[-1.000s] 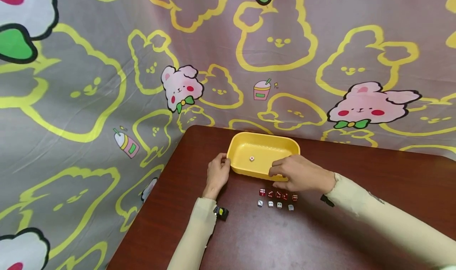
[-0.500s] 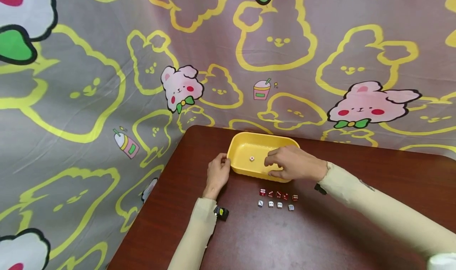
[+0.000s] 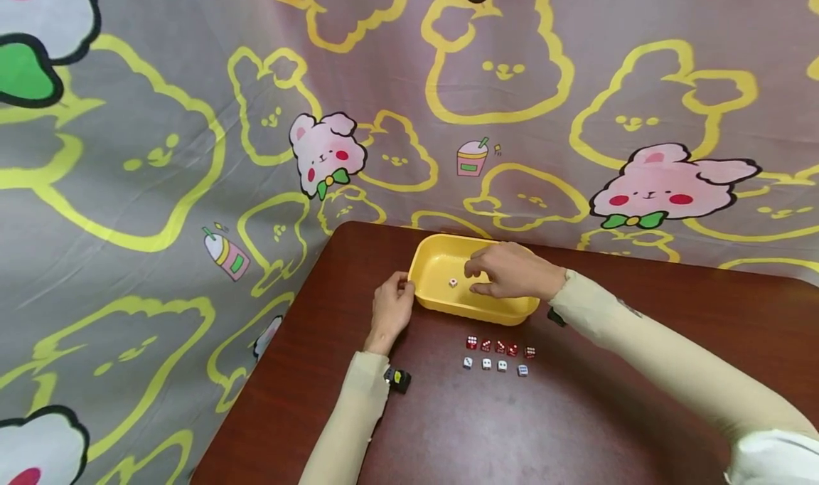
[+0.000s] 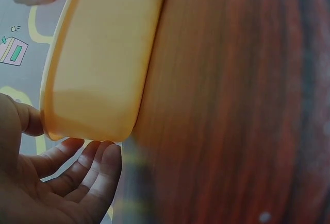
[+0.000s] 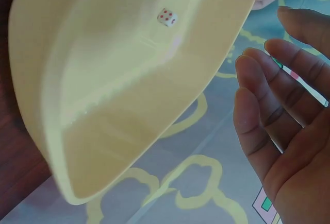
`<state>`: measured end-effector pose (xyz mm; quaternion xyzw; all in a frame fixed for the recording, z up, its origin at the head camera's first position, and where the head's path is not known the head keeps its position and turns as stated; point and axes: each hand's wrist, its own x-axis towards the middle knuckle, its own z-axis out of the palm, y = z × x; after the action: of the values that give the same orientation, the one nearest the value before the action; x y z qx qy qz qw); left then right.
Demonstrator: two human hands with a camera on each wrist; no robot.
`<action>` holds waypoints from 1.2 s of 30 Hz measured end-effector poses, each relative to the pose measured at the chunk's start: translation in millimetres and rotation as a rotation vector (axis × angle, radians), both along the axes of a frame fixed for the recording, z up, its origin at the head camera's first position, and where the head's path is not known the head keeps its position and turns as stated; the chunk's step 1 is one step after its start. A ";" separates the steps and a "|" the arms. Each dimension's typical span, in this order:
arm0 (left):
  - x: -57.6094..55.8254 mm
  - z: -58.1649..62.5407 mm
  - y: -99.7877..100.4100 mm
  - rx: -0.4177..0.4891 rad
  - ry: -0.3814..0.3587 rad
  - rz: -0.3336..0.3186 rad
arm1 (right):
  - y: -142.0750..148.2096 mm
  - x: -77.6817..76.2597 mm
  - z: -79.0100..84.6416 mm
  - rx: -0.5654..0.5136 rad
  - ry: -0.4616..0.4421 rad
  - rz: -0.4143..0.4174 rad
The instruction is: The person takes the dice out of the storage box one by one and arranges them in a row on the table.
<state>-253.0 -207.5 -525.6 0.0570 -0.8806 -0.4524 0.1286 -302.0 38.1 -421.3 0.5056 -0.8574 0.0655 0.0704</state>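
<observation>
A yellow plastic tub [image 3: 461, 313] stands near the back of the table in the head view. My left hand [image 3: 390, 308] grips its left end, thumb at the rim and fingers against the outer wall, as the left wrist view shows. Inside on the tub's floor lies one white die [image 5: 166, 17] with red pips. My right hand [image 3: 513, 270] hovers over the tub's right half, fingers loosely curved, with nothing between them; in the right wrist view its fingertips are apart from the die. In front of the tub sit a row of red dice [image 3: 500, 346] and a row of white dice [image 3: 486, 364].
The dark reddish-brown table [image 3: 461, 435] extends forward and to both sides. Behind and to the left hangs a grey cloth [image 3: 397, 58] printed with yellow outlines and pink rabbits. Black wrist cameras [image 3: 399, 379] are strapped at the sleeves.
My right hand has moved left and farther back, from the tub's front rim to above its inside. The left hand, tub and dice have stayed put.
</observation>
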 end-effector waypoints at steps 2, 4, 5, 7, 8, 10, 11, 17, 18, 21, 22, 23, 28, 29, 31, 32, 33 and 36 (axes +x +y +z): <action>-0.1 -0.2 0.8 0.006 -0.002 -0.002 | -2.9 -3.4 -0.1 -0.003 -0.020 -0.006; -0.3 -0.5 1.1 0.007 -0.002 0.002 | -6.5 -7.1 -0.2 -0.004 -0.038 -0.012; -0.3 -0.7 1.2 0.008 -0.002 0.004 | -8.4 -8.9 -0.2 -0.005 -0.045 -0.015; -0.8 -0.7 1.0 0.011 -0.002 0.009 | -12.3 -12.5 -0.3 -0.008 -0.048 -0.017; -1.0 -0.7 0.8 0.009 -0.001 0.011 | -14.4 -14.4 -0.4 -0.006 -0.047 -0.020; -1.4 -0.4 0.6 0.009 -0.001 0.010 | -17.7 -16.9 0.0 -0.007 -0.045 -0.020; -1.6 -0.1 0.7 0.008 -0.001 0.010 | -19.2 -18.0 0.1 -0.008 -0.045 -0.018; -1.3 1.3 1.0 0.007 0.004 0.012 | -27.0 -24.5 0.0 -0.010 -0.052 -0.024; -1.0 1.2 1.0 0.008 0.003 0.011 | -28.1 -25.7 -0.2 -0.010 -0.050 -0.027; -0.2 0.4 0.6 0.009 0.002 0.007 | -31.4 -29.6 -0.7 -0.002 -0.048 -0.033; 0.2 0.4 0.4 0.009 0.001 0.006 | -32.6 -31.2 -0.8 0.003 -0.049 -0.034; 0.5 0.4 0.2 0.010 0.002 0.004 | -33.6 -32.8 -1.0 0.007 -0.052 -0.036; 1.5 0.7 0.3 0.005 0.010 0.001 | -37.7 -38.8 -2.4 0.017 -0.075 -0.044; 1.5 0.9 0.4 0.005 0.012 0.002 | -38.5 -39.7 -2.9 0.017 -0.082 -0.043; 1.4 1.3 0.6 0.006 0.013 0.001 | -40.1 -41.1 -3.5 0.019 -0.099 -0.046; 1.2 1.4 0.5 0.007 0.014 0.000 | -40.9 -41.9 -4.1 0.023 -0.105 -0.048; 1.1 1.5 0.4 0.008 0.014 -0.001 | -41.6 -42.6 -4.8 0.029 -0.106 -0.051; 1.0 1.9 0.3 0.009 0.007 -0.003 | -43.8 -44.7 -6.3 0.046 -0.106 -0.064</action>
<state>-252.0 -207.2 -523.7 0.0545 -0.8782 -0.4568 0.1306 -346.7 -5.7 -427.5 0.4753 -0.8769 0.0702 0.0151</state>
